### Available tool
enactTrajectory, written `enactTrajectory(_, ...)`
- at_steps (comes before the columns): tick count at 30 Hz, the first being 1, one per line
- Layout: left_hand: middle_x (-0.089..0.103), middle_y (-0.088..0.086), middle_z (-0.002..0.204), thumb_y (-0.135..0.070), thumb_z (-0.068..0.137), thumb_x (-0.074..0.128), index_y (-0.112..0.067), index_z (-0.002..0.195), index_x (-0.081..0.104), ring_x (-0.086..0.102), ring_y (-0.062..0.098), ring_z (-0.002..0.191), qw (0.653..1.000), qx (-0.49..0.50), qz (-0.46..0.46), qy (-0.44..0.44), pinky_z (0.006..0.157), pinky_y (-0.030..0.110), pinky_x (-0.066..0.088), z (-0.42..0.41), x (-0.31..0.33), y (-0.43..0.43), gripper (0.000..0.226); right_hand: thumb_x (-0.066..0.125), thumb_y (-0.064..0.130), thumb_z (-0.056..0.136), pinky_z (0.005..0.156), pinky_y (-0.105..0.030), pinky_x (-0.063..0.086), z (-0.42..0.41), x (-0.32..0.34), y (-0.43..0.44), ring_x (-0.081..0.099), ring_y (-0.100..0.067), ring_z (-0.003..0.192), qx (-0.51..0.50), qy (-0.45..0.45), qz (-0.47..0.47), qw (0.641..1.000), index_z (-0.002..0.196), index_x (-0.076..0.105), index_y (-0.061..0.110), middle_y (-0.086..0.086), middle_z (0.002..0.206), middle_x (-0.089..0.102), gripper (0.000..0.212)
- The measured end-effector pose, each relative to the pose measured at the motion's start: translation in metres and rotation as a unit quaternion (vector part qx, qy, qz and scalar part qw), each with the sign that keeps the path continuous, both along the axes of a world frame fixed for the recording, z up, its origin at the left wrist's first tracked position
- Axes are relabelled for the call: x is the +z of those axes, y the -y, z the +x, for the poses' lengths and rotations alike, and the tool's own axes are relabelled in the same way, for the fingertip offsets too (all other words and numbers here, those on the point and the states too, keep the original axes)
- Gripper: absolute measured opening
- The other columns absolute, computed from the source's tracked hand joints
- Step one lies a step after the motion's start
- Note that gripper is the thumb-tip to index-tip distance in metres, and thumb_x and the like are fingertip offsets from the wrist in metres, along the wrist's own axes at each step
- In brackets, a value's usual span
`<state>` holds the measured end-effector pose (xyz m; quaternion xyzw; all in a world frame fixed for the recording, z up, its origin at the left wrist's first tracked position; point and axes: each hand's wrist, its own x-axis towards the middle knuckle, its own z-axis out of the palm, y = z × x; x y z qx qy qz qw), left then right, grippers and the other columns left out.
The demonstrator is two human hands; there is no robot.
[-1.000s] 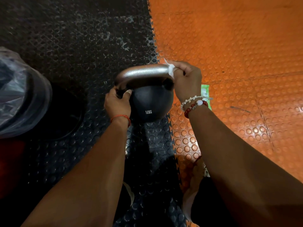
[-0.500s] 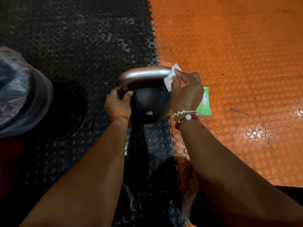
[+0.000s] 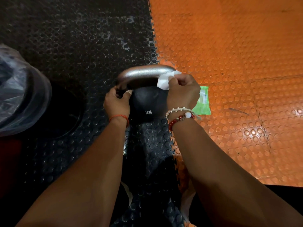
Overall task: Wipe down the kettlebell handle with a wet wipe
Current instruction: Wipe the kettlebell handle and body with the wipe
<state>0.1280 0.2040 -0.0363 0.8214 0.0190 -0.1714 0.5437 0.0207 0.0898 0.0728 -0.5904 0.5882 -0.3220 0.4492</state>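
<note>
Kettlebell (image 3: 147, 104), black and round, stands upright on the black studded mat (image 3: 82, 46), right at the toothed seam where the orange mat (image 3: 229, 46) begins, with its silver-grey handle (image 3: 144, 73) arching over the top. At the handle's left end the left hand (image 3: 117, 102) grips the bar, fingers and thumb curled round it, steadying the weight. At the right end the right hand (image 3: 182, 92) pinches a crumpled white wet wipe (image 3: 165, 79) between thumb and fingertips and presses it on the bend of the handle, part of the sheet hanging loose toward the ball. By my reading the wiping is at that right bend, and the middle and left stretch of the bar show no wipe on them. The risks look small but real: held only by a pinch, the thin sheet could bunch up or slip off the curve, so the fingers would rub bare metal; the spot under the left hand will be missed unless that grip shifts; and a hard sideways stroke could rock the ball on the studs if the steadying hand eases. White figures on the ball's front read "12KG", upside down from this view. Just right of the kettlebell, partly behind the right wrist, lies a green wipes packet (image 3: 203, 102); its print is too small to read.
</note>
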Motion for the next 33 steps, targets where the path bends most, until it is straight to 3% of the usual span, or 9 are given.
enactTrajectory(6, 0.065, 0.006, 0.104, -0.043, 0.073, 0.073, -0.037, 0.096, 0.064, 0.066, 0.021, 0.095, 1.0, -0.004, 0.0, 0.0, 0.083, 0.046, 0.058, 0.001, -0.002, 0.0, 0.025, 0.066, 0.004, 0.079, 0.061, -0.031, 0.049, 0.008, 0.001, 0.001, 0.054, -0.019, 0.055, -0.106, 0.203, 0.214, 0.95, 0.057, 0.058, 0.018, -0.003, 0.052, 0.057, 0.027)
enactTrajectory(9, 0.065, 0.007, 0.102, -0.045, 0.072, 0.073, -0.035, 0.098, 0.065, 0.066, 0.021, 0.093, 1.0, -0.004, 0.005, 0.003, 0.082, 0.045, 0.059, 0.002, -0.003, 0.0, 0.028, 0.061, 0.004, 0.085, 0.056, -0.027, 0.05, 0.01, 0.008, -0.003, 0.056, -0.018, 0.057, -0.116, 0.281, 0.315, 0.899, 0.074, 0.059, 0.012, -0.005, 0.059, 0.06, 0.014)
enactTrajectory(11, 0.065, 0.007, 0.101, -0.044, 0.072, 0.073, -0.033, 0.1, 0.066, 0.066, 0.022, 0.093, 1.0, -0.005, 0.008, 0.004, 0.082, 0.045, 0.059, 0.002, -0.003, 0.0, 0.03, 0.059, 0.006, 0.088, 0.067, -0.025, 0.054, 0.011, 0.011, -0.002, 0.062, -0.015, 0.064, -0.133, 0.32, 0.36, 0.866, 0.096, 0.062, 0.006, -0.004, 0.07, 0.064, 0.009)
enactTrajectory(15, 0.065, 0.007, 0.099, -0.05, 0.067, 0.071, -0.035, 0.097, 0.066, 0.066, 0.023, 0.091, 1.0, -0.005, 0.01, 0.007, 0.081, 0.046, 0.059, 0.002, -0.002, 0.0, 0.034, 0.057, 0.007, 0.09, 0.091, -0.032, 0.053, 0.012, 0.013, -0.003, 0.068, -0.016, 0.083, -0.122, 0.358, 0.403, 0.834, 0.117, 0.057, 0.005, -0.004, 0.083, 0.066, 0.027)
enactTrajectory(22, 0.067, 0.007, 0.096, -0.063, 0.054, 0.063, -0.035, 0.096, 0.067, 0.068, 0.022, 0.088, 1.0, -0.002, 0.01, 0.01, 0.078, 0.046, 0.06, 0.0, 0.0, 0.0, 0.051, 0.057, 0.005, 0.09, 0.092, -0.033, 0.052, 0.012, 0.016, -0.002, 0.067, -0.022, 0.099, -0.124, 0.367, 0.42, 0.821, 0.108, 0.057, 0.005, -0.006, 0.089, 0.065, 0.018)
enactTrajectory(24, 0.067, 0.006, 0.097, -0.064, 0.055, 0.062, -0.034, 0.098, 0.067, 0.067, 0.022, 0.088, 1.0, -0.003, 0.014, 0.009, 0.078, 0.046, 0.06, 0.0, 0.0, 0.0, 0.052, 0.058, 0.005, 0.089, 0.082, -0.029, 0.054, 0.012, 0.016, -0.004, 0.068, -0.019, 0.083, -0.11, 0.34, 0.395, 0.846, 0.107, 0.058, 0.006, -0.005, 0.084, 0.066, 0.019)
enactTrajectory(26, 0.067, 0.005, 0.097, -0.063, 0.055, 0.063, -0.034, 0.099, 0.067, 0.067, 0.021, 0.088, 1.0, -0.002, 0.015, 0.008, 0.077, 0.047, 0.06, 0.001, 0.0, 0.0, 0.053, 0.06, 0.003, 0.084, 0.064, -0.028, 0.052, 0.012, 0.016, -0.002, 0.06, -0.016, 0.061, -0.11, 0.271, 0.31, 0.905, 0.083, 0.061, 0.011, -0.003, 0.068, 0.062, 0.008)
enactTrajectory(29, 0.068, 0.004, 0.095, -0.062, 0.055, 0.064, -0.032, 0.098, 0.068, 0.068, 0.022, 0.087, 1.0, 0.001, 0.017, 0.01, 0.076, 0.046, 0.06, 0.001, -0.001, 0.001, 0.052, 0.062, 0.01, 0.078, 0.058, -0.021, 0.045, 0.005, 0.01, 0.009, 0.056, -0.011, 0.061, -0.041, 0.047, 0.089, 0.994, 0.069, 0.061, 0.018, 0.006, 0.066, 0.061, 0.012)
enactTrajectory(33, 0.068, 0.004, 0.095, -0.063, 0.057, 0.064, -0.031, 0.1, 0.068, 0.068, 0.023, 0.088, 1.0, 0.002, 0.02, 0.013, 0.076, 0.047, 0.06, 0.001, -0.003, 0.0, 0.053, 0.058, 0.023, 0.081, 0.059, -0.02, 0.038, -0.007, 0.009, 0.025, 0.063, -0.015, 0.078, 0.089, -0.162, -0.061, 0.981, 0.086, 0.07, 0.026, 0.008, 0.085, 0.07, 0.013)
